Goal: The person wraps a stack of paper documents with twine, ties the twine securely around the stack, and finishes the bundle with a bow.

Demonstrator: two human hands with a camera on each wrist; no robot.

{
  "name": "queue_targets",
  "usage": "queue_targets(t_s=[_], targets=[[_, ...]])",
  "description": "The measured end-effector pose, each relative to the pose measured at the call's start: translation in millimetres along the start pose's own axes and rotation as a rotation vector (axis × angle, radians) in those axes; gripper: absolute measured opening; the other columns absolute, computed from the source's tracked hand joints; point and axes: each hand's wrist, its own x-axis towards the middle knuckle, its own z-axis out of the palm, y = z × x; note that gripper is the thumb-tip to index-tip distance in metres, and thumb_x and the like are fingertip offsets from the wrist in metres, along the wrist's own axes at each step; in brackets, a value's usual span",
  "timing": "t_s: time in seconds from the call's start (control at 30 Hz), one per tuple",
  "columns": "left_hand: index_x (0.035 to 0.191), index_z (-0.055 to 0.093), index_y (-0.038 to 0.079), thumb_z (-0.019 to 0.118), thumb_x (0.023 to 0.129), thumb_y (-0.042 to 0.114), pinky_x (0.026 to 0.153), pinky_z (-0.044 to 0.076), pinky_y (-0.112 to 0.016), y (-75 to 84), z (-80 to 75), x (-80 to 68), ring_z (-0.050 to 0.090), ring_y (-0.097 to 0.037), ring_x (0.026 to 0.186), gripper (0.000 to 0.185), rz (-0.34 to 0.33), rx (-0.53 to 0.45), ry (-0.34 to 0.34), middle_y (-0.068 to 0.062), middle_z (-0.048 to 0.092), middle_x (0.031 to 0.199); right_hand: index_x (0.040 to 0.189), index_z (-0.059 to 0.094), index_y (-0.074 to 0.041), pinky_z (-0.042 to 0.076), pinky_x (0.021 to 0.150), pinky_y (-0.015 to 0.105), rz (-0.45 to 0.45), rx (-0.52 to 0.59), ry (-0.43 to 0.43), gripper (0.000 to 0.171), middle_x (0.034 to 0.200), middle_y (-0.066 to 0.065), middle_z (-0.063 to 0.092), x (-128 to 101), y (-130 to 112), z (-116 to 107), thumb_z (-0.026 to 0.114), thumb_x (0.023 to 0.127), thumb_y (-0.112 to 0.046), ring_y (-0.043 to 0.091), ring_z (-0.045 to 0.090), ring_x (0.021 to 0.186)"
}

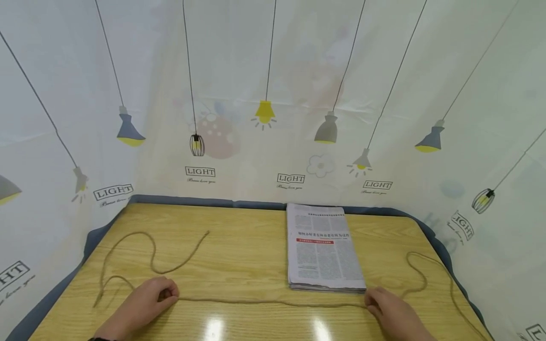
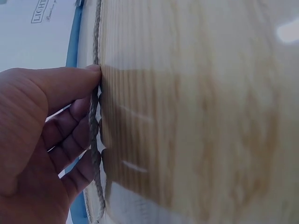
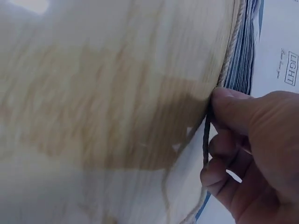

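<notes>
A person is leaning over a wooden desk (image 1: 247, 246), and both hands are pinching one length of rope (image 1: 273, 301) against the top. The left hand (image 1: 147, 298) is curling its fingers (image 2: 70, 140) round the strand, thumb pressing it down; the right hand (image 1: 390, 310) is doing the same, thumb and curled fingers (image 3: 224, 154) nipping it. Between the two hands the rope is lying nearly straight, its long axis running left to right along the near part of the desk, just in front of a folded newspaper (image 1: 322, 248). The newspaper is sitting with its own long axis pointing away, near to far, so the rope is crossing just beside its near short edge; I cannot tell whether they are touching. The right hand is the nearer one to that stack. Past each hand the rope is wandering off in loose curves, to the far left and the far right.
</notes>
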Motion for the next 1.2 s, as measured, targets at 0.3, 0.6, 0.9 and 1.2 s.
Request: queue_targets(t_s=[0.3, 0.6, 0.9, 1.2], targets=[[0.084, 0.064, 0.026, 0.070, 0.090, 0.023, 0.064, 0.046, -0.021, -3.4, 0.4, -0.4, 0.050, 0.007, 0.073, 0.008, 0.046, 0.005, 0.005, 0.015, 0.059, 0.083, 0.077, 0.052, -0.025, 0.037, 0.054, 0.022, -0.006, -0.078, 0.072, 0.025, 0.081, -0.010, 0.044, -4.0, 6.0, 0.1, 0.071, 0.087, -0.013, 0.000, 0.038, 0.060], [0.086, 0.064, 0.024, 0.069, 0.090, 0.022, 0.064, 0.046, -0.021, -4.9, -0.7, -3.4, 0.051, 0.007, 0.073, 0.007, 0.054, -0.023, -0.008, 0.015, 0.061, 0.084, 0.086, 0.055, -0.028, 0.043, 0.062, 0.023, 0.041, -0.028, 0.054, 0.018, 0.080, -0.016, 0.053, -4.3, 16.7, 2.0, 0.062, 0.094, -0.014, -0.001, 0.048, 0.069], [0.084, 0.061, 0.028, 0.068, 0.090, 0.021, 0.062, 0.041, -0.021, -7.5, 0.9, -5.3, 0.044, 0.007, 0.071, 0.012, 0.145, 0.065, 0.061, 0.020, 0.056, 0.079, 0.086, 0.065, -0.023, 0.047, 0.065, 0.024, -0.013, 0.046, -0.014, 0.014, 0.085, -0.016, 0.061, -0.9, 26.9, -7.0, 0.071, 0.086, -0.011, -0.004, 0.055, 0.075], [0.082, 0.060, 0.032, 0.071, 0.087, 0.023, 0.063, 0.038, -0.024, -3.8, 4.7, -6.3, 0.043, 0.006, 0.072, 0.016, 0.172, 0.235, 0.218, 0.024, 0.052, 0.078, 0.086, 0.066, -0.018, 0.045, 0.061, 0.024, 0.004, 0.174, -0.090, 0.010, 0.083, -0.010, 0.064, 3.0, 34.5, -12.3, 0.070, 0.085, -0.008, -0.002, 0.053, 0.070]])
